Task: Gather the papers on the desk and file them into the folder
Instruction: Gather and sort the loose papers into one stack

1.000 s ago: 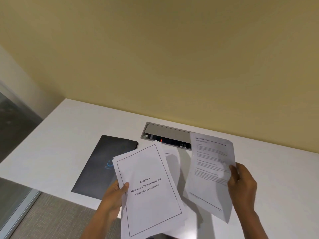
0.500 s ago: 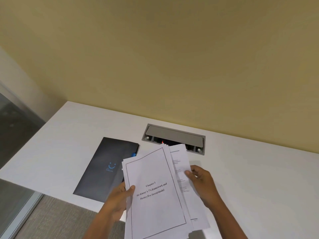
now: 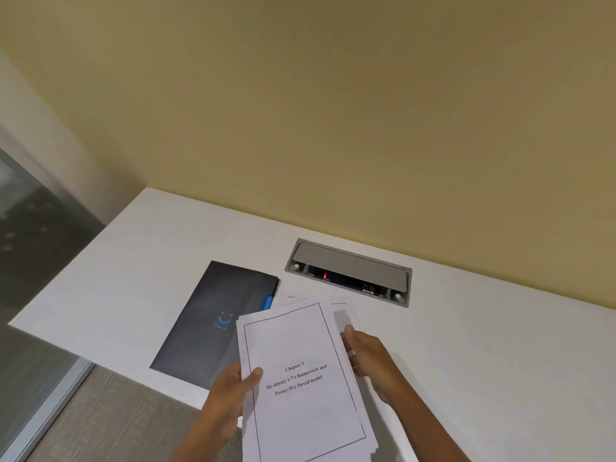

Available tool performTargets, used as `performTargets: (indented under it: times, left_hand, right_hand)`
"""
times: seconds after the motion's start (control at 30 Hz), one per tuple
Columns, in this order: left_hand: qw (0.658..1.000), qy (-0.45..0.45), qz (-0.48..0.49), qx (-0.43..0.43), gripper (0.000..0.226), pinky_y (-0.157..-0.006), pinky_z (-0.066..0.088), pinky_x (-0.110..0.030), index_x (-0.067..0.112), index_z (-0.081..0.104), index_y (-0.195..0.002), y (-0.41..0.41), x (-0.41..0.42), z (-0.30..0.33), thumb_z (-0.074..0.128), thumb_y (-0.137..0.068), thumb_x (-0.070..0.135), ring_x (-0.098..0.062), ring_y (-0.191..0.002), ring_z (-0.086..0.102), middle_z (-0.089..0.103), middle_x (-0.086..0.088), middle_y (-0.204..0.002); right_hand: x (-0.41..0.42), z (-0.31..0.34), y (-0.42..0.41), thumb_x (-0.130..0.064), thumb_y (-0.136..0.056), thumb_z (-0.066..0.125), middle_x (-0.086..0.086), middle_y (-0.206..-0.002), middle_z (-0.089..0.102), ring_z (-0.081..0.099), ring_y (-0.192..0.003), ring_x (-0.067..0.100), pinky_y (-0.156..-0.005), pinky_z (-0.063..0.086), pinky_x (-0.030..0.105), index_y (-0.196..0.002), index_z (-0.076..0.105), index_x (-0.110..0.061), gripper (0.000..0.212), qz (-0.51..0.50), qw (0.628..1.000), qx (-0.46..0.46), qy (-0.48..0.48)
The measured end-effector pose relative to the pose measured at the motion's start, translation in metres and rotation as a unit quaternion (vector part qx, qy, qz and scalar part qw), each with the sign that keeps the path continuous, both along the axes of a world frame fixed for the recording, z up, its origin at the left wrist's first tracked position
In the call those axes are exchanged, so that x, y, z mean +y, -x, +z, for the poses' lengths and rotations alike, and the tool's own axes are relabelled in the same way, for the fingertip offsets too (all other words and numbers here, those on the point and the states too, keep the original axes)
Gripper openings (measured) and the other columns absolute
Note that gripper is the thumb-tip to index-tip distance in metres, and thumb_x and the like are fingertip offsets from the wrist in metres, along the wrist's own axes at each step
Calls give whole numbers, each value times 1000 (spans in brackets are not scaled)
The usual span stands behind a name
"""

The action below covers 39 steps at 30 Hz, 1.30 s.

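A stack of white papers (image 3: 300,381) is held above the near edge of the white desk (image 3: 483,345); its top sheet has a black border and a "Chapter 3" title. My left hand (image 3: 233,391) grips the stack's left edge with the thumb on top. My right hand (image 3: 370,358) holds the right edge, fingers curled behind the sheets. A dark closed folder (image 3: 213,325) with a blue smile logo and a blue tab lies flat on the desk to the left, partly covered by the papers.
A grey cable box (image 3: 350,271) with a red light is set into the desk near the yellow wall (image 3: 333,111). The desk's left edge drops to grey floor (image 3: 110,418) and a glass panel (image 3: 30,261).
My right hand brought its single sheet leftward under the stack in my left hand. The sheets now sit nearly squared together, held by both hands.
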State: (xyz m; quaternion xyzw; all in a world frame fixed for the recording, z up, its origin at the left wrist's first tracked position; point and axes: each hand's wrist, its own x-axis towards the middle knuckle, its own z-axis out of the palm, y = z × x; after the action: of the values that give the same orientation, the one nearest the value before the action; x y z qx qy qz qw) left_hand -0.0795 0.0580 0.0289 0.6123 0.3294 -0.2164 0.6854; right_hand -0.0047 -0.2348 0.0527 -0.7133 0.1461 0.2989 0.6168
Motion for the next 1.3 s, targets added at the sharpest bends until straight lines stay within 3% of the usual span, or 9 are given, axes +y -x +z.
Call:
performTargets:
  times: [0.1,0.3,0.47,0.63,0.83,0.93,1.07,1.2,1.3]
  left_hand:
    - [996,-46,73,-8,23,-98,58,-58,18,75,-116,10,6,-8,64,-100,7,-31,-101,80,83,-7,-110]
    - [983,-52,176,2,20,-76,66,-41,12,74,-112,34,17,-22,62,-100,1,-28,-91,82,83,-10,-105]
    - [980,-87,178,26,19,-104,53,-63,10,74,-114,51,31,-31,66,-98,3,-43,-105,75,81,-18,-109]
    - [977,-84,189,47,19,-104,53,-62,16,76,-113,60,36,-36,67,-98,8,-40,-106,76,82,-12,-110]
    - [973,-78,215,42,17,-86,62,-47,14,75,-109,54,29,-23,67,-98,5,-33,-91,80,84,-11,-100]
    - [975,-67,210,34,15,-81,62,-45,12,74,-108,47,24,-13,64,-99,4,-32,-84,81,84,-11,-93]
    - [975,-45,217,16,19,-86,61,-45,5,70,-116,40,16,3,60,-101,0,-33,-89,76,80,-18,-106]
    - [977,-36,208,3,19,-55,64,-29,4,68,-116,34,13,13,57,-102,-3,-27,-82,76,78,-15,-102]
    - [978,-43,202,-4,17,-57,65,-33,6,70,-110,32,14,14,58,-101,-3,-23,-74,81,83,-7,-89]
  right_hand:
    - [-2,-12,-21,-40,-101,65,3,-105,77,76,-83,23,-80,61,43,-107,77,-24,21,65,980,-54,179]
    - [-4,-30,-63,-36,-95,75,9,-169,28,30,-156,29,-126,33,42,-164,24,-11,89,253,905,-121,320]
    - [0,-42,-88,-49,-88,79,9,-177,-12,-5,-164,34,-131,15,58,-167,-7,-12,123,347,829,-141,416]
    - [0,-52,-87,-52,-84,82,7,-177,-8,-6,-164,35,-130,10,63,-166,-12,-9,132,381,791,-153,453]
    - [2,-60,-67,-41,-89,80,9,-176,14,5,-164,30,-132,5,56,-168,-1,-14,117,343,810,-180,441]
    - [5,-63,-54,-31,-88,83,11,-163,40,29,-156,29,-131,19,46,-168,13,-18,107,278,842,-177,428]
    - [3,-66,-37,-23,-92,80,12,-145,56,53,-136,30,-117,39,41,-162,28,-15,88,183,879,-128,422]
    - [-5,-72,-24,-4,-93,76,12,-129,70,68,-117,35,-94,55,37,-139,59,-5,49,48,946,-82,309]
    - [-15,-73,-18,-6,-96,73,18,-116,72,67,-111,38,-89,52,35,-121,70,5,28,-13,955,-93,280]
